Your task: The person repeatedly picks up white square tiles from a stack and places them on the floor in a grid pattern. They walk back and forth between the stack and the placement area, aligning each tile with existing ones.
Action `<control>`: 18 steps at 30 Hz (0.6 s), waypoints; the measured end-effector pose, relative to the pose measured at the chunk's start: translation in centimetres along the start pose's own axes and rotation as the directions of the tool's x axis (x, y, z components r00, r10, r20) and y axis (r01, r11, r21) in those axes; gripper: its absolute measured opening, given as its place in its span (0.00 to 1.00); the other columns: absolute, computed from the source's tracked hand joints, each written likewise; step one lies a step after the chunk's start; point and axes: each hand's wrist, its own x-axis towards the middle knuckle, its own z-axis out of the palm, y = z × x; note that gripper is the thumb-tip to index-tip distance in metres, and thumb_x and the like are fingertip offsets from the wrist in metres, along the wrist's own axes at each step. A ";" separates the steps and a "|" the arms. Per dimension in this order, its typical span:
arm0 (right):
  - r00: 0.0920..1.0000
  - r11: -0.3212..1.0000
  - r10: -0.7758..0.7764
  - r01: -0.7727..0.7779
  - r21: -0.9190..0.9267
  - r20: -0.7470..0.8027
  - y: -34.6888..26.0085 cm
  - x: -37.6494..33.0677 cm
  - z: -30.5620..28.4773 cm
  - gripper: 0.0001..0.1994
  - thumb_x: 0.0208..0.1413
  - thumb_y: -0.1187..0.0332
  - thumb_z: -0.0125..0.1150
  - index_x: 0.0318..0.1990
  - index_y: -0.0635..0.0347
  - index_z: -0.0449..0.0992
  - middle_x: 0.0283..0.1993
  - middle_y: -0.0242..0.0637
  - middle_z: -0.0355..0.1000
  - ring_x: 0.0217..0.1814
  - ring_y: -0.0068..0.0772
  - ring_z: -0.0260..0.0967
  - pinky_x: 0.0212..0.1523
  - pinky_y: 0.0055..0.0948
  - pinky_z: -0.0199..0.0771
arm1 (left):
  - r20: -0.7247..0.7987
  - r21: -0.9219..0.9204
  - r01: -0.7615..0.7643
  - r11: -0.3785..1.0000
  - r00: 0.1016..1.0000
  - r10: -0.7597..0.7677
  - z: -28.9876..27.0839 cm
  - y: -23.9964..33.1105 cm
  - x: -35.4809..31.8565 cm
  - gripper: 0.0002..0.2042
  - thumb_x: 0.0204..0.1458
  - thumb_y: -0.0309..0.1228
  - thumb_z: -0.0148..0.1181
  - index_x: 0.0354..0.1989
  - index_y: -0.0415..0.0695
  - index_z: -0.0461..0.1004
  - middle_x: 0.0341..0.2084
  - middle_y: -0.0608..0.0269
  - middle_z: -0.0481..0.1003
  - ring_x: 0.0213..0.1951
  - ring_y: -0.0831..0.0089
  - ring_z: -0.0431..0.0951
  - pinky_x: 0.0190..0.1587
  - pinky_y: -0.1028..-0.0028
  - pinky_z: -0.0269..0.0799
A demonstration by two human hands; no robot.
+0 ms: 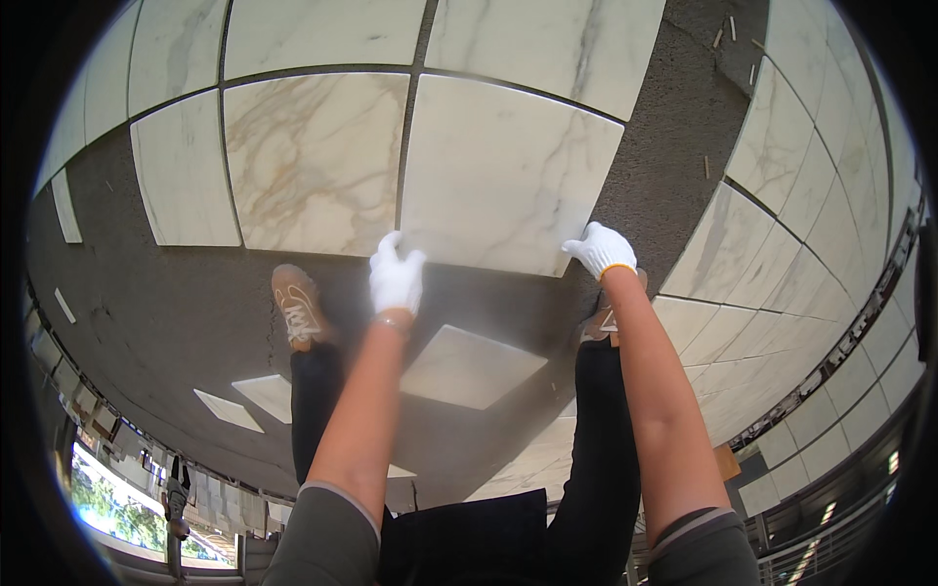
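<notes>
A large white marble tile [503, 176] with faint grey veins lies in front of me on the dark floor. At its near left corner is my left hand [396, 280] in a white glove, fingers by the side edge and thumb at the near edge. My right hand [603, 249], gloved alike with a yellow cuff, grips the near right corner, thumb toward the tile's face. What the fingers do beneath the tile is hidden. Left of it, across a narrow gap, lies a tile with brown veins [318, 161].
More marble tiles [547, 44] lie in rows beyond. Grey floor [674, 127] separates them from tile rows [782, 244] at the right. A loose tile [474, 366] lies between my legs, smaller pieces [264, 396] at the left. My brown shoes [298, 303] stand near the tile edge.
</notes>
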 end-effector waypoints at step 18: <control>0.991 0.905 -0.041 -0.017 0.425 0.126 1.9 -9.9 11.1 0.22 0.50 0.59 0.72 0.48 0.65 0.78 0.35 0.41 0.79 0.29 0.33 0.76 0.30 0.33 0.76 | 0.067 -0.071 -0.015 0.997 0.998 0.019 -8.0 -6.3 -3.4 0.28 0.55 0.41 0.59 0.63 0.42 0.71 0.60 0.45 0.72 0.62 0.51 0.71 0.65 0.62 0.65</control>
